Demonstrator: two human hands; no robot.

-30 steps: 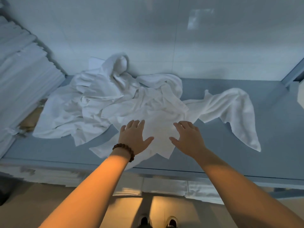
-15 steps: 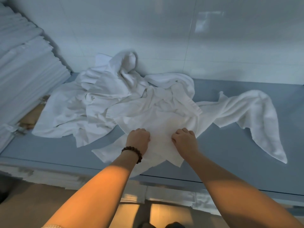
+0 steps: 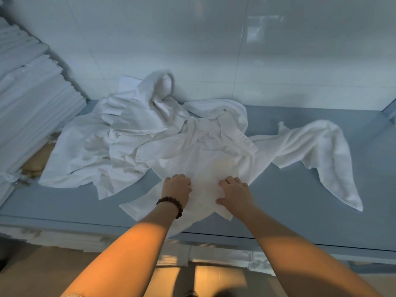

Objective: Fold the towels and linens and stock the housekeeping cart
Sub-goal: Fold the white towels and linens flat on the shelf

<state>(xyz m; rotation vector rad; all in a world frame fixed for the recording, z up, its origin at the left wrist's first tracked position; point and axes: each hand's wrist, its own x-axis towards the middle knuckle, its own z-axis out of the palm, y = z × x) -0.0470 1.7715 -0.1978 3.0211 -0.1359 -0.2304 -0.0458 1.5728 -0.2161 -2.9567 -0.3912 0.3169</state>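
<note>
linen heap (image 3: pixel 137 136) on table (image 3: pixel 300 211), folded stack (image 3: pixel 27 86) left

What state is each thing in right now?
left hand, fingers curled, gripping the near linen.
right hand, fingers curled, gripping the same near linen.
near linen, unfolded, flat on the table, corner over the front edge.
linen heap, crumpled, unfolded.
towel, unfolded, sprawled at right.
folded stack, folded, piled at left.

Grey-blue table (image 3: pixel 300 202) carries crumpled white linens (image 3: pixel 132 142) and a towel (image 3: pixel 317 151).
</note>
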